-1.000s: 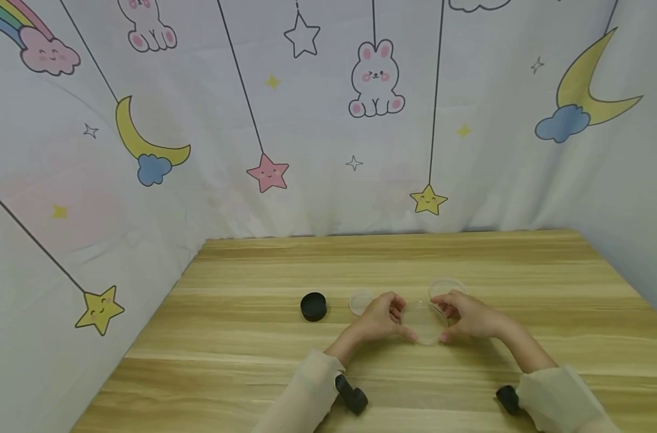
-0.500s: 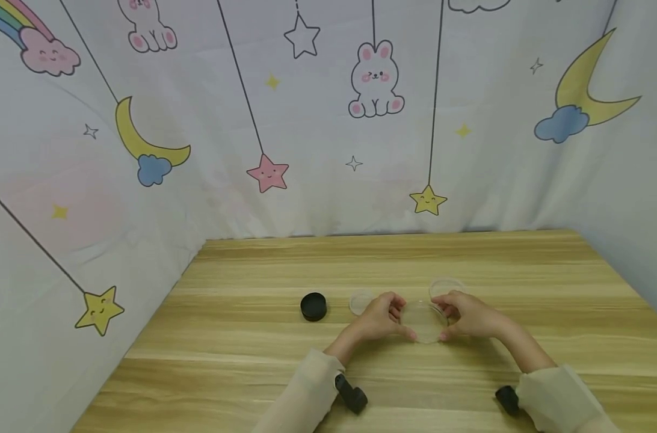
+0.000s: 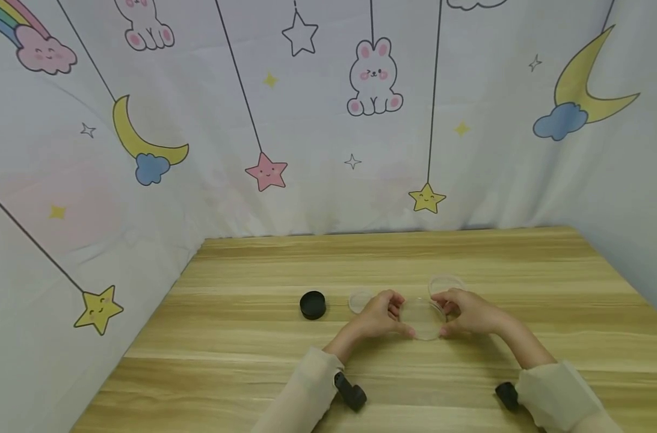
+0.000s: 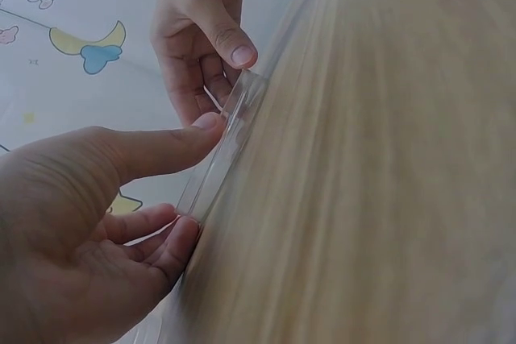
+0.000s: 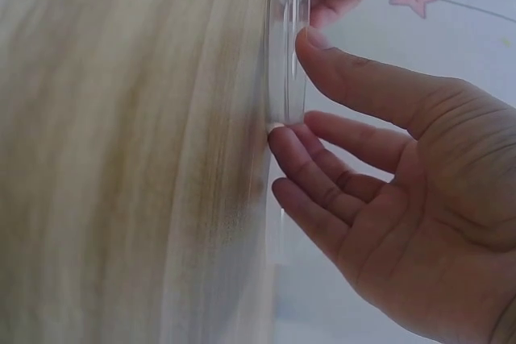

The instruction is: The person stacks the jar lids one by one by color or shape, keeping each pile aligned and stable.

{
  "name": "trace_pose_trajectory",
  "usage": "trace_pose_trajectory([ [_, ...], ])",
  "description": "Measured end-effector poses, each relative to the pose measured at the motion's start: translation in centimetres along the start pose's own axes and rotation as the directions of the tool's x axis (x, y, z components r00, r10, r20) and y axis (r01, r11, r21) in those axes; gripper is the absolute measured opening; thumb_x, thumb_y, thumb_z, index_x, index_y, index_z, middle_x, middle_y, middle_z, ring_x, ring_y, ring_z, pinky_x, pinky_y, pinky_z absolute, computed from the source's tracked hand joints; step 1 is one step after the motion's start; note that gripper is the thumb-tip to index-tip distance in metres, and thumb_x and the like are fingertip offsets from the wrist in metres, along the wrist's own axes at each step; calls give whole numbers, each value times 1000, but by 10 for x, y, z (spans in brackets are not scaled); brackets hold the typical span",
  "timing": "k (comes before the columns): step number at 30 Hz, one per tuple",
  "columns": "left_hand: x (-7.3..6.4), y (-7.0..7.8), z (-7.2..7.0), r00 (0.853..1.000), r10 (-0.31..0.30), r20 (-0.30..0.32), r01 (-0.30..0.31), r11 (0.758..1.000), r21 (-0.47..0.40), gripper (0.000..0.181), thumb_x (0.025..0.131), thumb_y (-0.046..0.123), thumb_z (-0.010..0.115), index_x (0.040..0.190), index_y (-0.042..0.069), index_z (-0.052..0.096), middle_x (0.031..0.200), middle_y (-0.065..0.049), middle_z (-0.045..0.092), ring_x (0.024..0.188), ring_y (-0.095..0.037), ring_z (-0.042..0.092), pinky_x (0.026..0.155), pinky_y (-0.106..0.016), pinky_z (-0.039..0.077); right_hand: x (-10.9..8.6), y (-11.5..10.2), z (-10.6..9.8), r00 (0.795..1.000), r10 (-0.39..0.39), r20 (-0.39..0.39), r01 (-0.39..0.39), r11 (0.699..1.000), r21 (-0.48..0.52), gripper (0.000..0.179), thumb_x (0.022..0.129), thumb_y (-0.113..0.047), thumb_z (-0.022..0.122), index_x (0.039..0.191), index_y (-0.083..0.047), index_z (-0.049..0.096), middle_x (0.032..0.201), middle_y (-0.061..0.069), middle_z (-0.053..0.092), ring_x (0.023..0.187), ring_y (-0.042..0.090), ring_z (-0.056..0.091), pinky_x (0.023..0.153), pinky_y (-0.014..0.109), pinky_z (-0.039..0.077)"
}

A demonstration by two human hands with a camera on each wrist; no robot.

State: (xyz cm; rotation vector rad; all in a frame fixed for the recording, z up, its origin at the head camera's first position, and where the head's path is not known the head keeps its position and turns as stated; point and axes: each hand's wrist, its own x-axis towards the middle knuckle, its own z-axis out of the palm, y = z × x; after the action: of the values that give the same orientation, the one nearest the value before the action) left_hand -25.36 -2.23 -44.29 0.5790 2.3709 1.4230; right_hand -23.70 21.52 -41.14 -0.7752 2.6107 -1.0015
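Observation:
A clear, round, shallow dish like a petri dish [image 3: 423,319] lies between the two hands in the head view. My left hand [image 3: 378,316] grips its left edge with thumb and fingers. On the opposite side my right hand [image 3: 471,314] grips the rim the same way. Seen edge-on in the left wrist view, the petri dish [image 4: 230,130] is a thin, clear band pinched between thumb and fingertips. The right wrist view shows the petri dish [image 5: 286,46] close to the wooden surface; whether it touches is unclear.
A black round shallow container [image 3: 313,305] stands to the left on the wooden table [image 3: 242,349]. Beside my left hand lies a small clear disc [image 3: 360,300]. Behind my right hand is another clear round piece [image 3: 445,281]. A patterned curtain [image 3: 307,132] borders the table's back.
The head view has shifted slightly. Both hands keep their hold on the petri dish, with hardly any other visible movement.

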Motion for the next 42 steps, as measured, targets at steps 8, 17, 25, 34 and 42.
trace_pose_trajectory([
  [8,0,0,0,1000,-9,-1,9,1000,-10,54,74,3,83,119,-3,54,101,-7,55,86,-11,49,74,-18,46,0,2,0,1000,-9,-2,9,1000,23,71,75,-13,83,130,16,49,120,29,58,102,34,63,84,38,54],
  [17,1,1,-1,999,15,-29,-15,1000,14,66,77,13,83,130,-3,49,116,-11,55,92,-10,52,82,-21,47,1,6,-3,1000,-7,-17,8,1000,30,70,76,-15,83,131,14,50,121,29,59,105,36,63,86,41,54],
  [25,3,6,5,991,41,-130,-45,999,-30,75,82,27,78,142,1,41,134,-16,47,113,-22,49,93,-35,46,1,7,-7,998,-16,-59,19,999,48,60,86,-17,74,132,13,49,124,32,57,105,37,65,88,46,54],
  [34,20,25,29,976,14,-216,-27,998,-59,82,81,35,79,147,8,37,148,-9,38,134,-29,38,106,-46,41,1,15,-10,964,30,-266,-15,998,58,55,92,-14,67,135,13,46,130,36,53,112,47,57,92,54,51],
  [42,48,32,37,947,0,-320,-14,999,-42,79,80,27,81,143,2,42,142,-17,43,128,-32,44,107,-47,41,-2,30,-17,931,162,-327,-150,987,61,64,94,-18,65,142,14,37,143,37,40,127,55,42,99,62,43],
])
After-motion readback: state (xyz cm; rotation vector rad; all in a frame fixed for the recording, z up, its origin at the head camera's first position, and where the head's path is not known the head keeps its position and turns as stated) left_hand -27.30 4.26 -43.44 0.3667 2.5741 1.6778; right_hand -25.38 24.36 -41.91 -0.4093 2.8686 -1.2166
